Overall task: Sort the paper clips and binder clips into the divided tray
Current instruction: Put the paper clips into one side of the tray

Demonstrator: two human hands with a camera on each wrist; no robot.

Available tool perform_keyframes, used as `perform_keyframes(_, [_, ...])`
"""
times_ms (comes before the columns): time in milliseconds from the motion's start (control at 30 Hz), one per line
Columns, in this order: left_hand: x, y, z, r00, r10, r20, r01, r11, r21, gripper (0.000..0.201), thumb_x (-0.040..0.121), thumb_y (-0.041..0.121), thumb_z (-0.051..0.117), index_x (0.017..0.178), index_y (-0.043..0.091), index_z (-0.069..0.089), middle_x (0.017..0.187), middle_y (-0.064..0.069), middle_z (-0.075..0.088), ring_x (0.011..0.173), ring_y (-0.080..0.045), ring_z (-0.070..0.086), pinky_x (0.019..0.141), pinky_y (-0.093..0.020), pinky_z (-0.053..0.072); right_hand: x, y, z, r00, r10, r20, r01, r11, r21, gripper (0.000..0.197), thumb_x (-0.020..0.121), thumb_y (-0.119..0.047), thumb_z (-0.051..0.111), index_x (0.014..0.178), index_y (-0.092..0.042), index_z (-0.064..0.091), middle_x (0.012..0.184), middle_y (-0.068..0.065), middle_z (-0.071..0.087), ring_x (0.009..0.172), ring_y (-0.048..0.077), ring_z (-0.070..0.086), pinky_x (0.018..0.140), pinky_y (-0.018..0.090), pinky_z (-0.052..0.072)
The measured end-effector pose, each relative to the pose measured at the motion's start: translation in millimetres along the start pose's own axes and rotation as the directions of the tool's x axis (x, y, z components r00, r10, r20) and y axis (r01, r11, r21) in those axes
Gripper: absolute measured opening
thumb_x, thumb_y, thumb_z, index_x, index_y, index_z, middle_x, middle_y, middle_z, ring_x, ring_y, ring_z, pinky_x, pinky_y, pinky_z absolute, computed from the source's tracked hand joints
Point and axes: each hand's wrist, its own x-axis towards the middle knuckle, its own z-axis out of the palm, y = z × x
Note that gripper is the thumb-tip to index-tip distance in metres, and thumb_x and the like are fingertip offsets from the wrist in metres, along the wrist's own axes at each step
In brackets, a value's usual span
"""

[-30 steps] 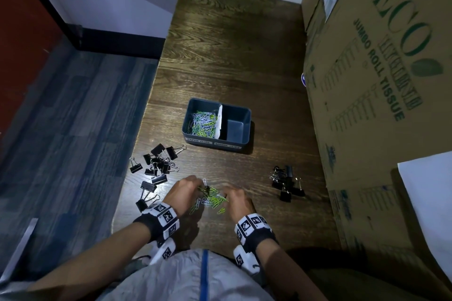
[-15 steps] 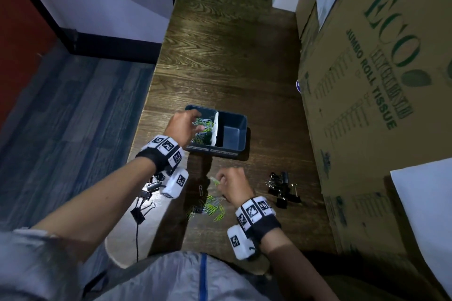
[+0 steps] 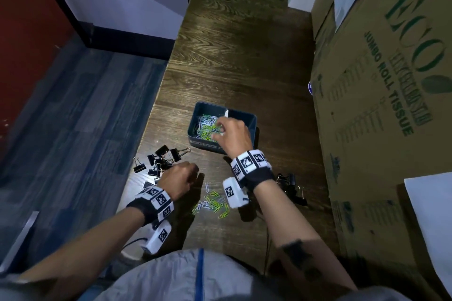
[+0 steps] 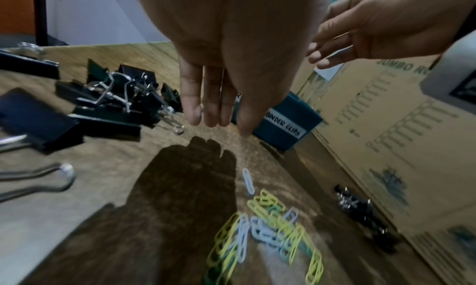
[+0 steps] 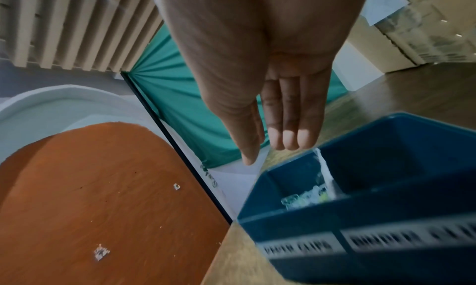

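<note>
The dark blue divided tray (image 3: 247, 118) sits mid-table, a white divider (image 5: 326, 175) splitting it. Its left compartment holds coloured paper clips (image 3: 205, 127); the right compartment's floor is hidden behind my wrist. My right hand (image 3: 219, 128) hovers over the left compartment, fingers (image 5: 288, 138) straight and holding nothing. My left hand (image 3: 188, 175) hangs above the table with straight, empty fingers (image 4: 206, 110), between a pile of black binder clips (image 3: 161, 159) and loose green and white paper clips (image 3: 212, 203).
A second small heap of black binder clips (image 3: 291, 186) lies right of my right wrist. A large cardboard box (image 3: 381, 105) walls off the table's right side. The table's left edge (image 3: 156, 105) drops to blue carpet beside the binder clips.
My left hand has come back from the tray to the table near the loose clips. My right hand has left the loose pile and risen over the tray's left compartment, fingers now spread.
</note>
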Motion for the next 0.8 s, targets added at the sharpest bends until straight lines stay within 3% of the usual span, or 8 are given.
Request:
perform_keyframes(100, [-6.4,-4.9,18.5,0.986,0.0,0.164,-0.014,0.996,0.086,0.058,0.084,0.036,0.067,0.134,0.018,0.044,0.123,-0.004,0.049,0.114,-0.024,0.049,0.086,-0.039,0.049,-30.6,28.7,31.1,0.988,0.045,0.146,-0.041,0.999,-0.029,0.025,0.085,-0.009,0.075,0.109,-0.014,0.07,0.095,0.008,0.071,0.084,0.024,0.069,0.08,0.037,0.06])
perform_keyframes(200, [-11.0,-0.8,33.0,0.967,0.022,0.253,-0.065,0.984,0.163,0.079,0.084,0.046,0.065,0.147,0.019,0.025,0.146,-0.002,0.033,0.126,-0.024,0.036,0.096,-0.043,0.047,-68.1,60.4,61.3,0.923,0.196,0.331,-0.158,0.978,-0.139,0.035,0.087,-0.002,0.07,0.119,-0.015,0.066,0.115,0.012,0.068,0.094,0.026,0.069,0.079,0.036,0.061])
perform_keyframes(333, [-16.4,12.8,46.1,0.952,0.102,0.29,-0.174,0.956,0.235,0.088,0.085,0.044,0.061,0.152,0.015,0.012,0.156,-0.003,0.017,0.13,-0.028,0.028,0.102,-0.041,0.043,-114.7,96.3,86.0,0.799,0.32,0.51,-0.181,0.936,-0.303,0.079,0.079,-0.006,0.079,0.144,-0.026,0.039,0.158,0.011,0.025,0.138,0.039,0.039,0.108,0.053,0.042])
perform_keyframes(400, [-19.1,20.4,50.2,0.942,0.14,0.306,-0.221,0.943,0.25,0.084,0.087,0.041,0.058,0.152,0.013,0.013,0.155,-0.004,0.019,0.13,-0.027,0.028,0.101,-0.039,0.043,-129.3,106.9,99.6,0.832,0.279,0.48,-0.122,0.935,-0.332,0.084,0.077,-0.005,0.077,0.143,-0.028,0.033,0.155,0.01,0.021,0.136,0.039,0.038,0.104,0.054,0.045])
perform_keyframes(500, [-26.5,28.6,56.7,0.921,0.218,0.323,-0.301,0.924,0.236,0.071,0.088,0.031,0.056,0.148,0.011,0.023,0.148,-0.005,0.027,0.126,-0.025,0.032,0.096,-0.036,0.045,-142.9,108.7,113.4,0.896,0.153,0.418,-0.025,0.955,-0.296,0.072,0.077,0.005,0.062,0.14,-0.023,0.039,0.148,0.01,0.035,0.126,0.038,0.05,0.096,0.047,0.05])
perform_keyframes(600, [-34.9,24.2,60.4,0.913,0.269,0.307,-0.328,0.931,0.159,0.065,0.086,0.026,0.058,0.145,0.016,0.031,0.146,-0.002,0.033,0.126,-0.021,0.035,0.096,-0.035,0.046,-147.9,106.1,118.0,0.915,0.103,0.391,-0.008,0.972,-0.236,0.071,0.077,0.009,0.055,0.14,-0.022,0.047,0.144,0.012,0.045,0.124,0.036,0.051,0.098,0.044,0.049])
perform_keyframes(700, [-43.7,13.9,59.8,0.947,0.236,0.217,-0.266,0.956,0.124,0.06,0.088,0.029,0.059,0.143,0.022,0.036,0.138,-0.001,0.044,0.121,-0.019,0.043,0.092,-0.033,0.047,-150.8,109.9,119.3,0.929,0.107,0.353,-0.042,0.981,-0.188,0.067,0.075,0.007,0.061,0.131,-0.028,0.053,0.139,0.008,0.047,0.116,0.034,0.057,0.091,0.042,0.053])
perform_keyframes(800, [-53.4,7.8,54.1,0.986,0.077,0.146,-0.086,0.995,0.053,0.051,0.087,0.029,0.062,0.133,0.029,0.041,0.123,0.003,0.048,0.098,-0.012,0.046,0.077,-0.023,0.043,-154.4,119.4,119.5,0.941,0.107,0.32,-0.05,0.982,-0.181,0.066,0.072,0.002,0.069,0.126,-0.031,0.054,0.138,0.002,0.044,0.114,0.029,0.057,0.087,0.042,0.055])
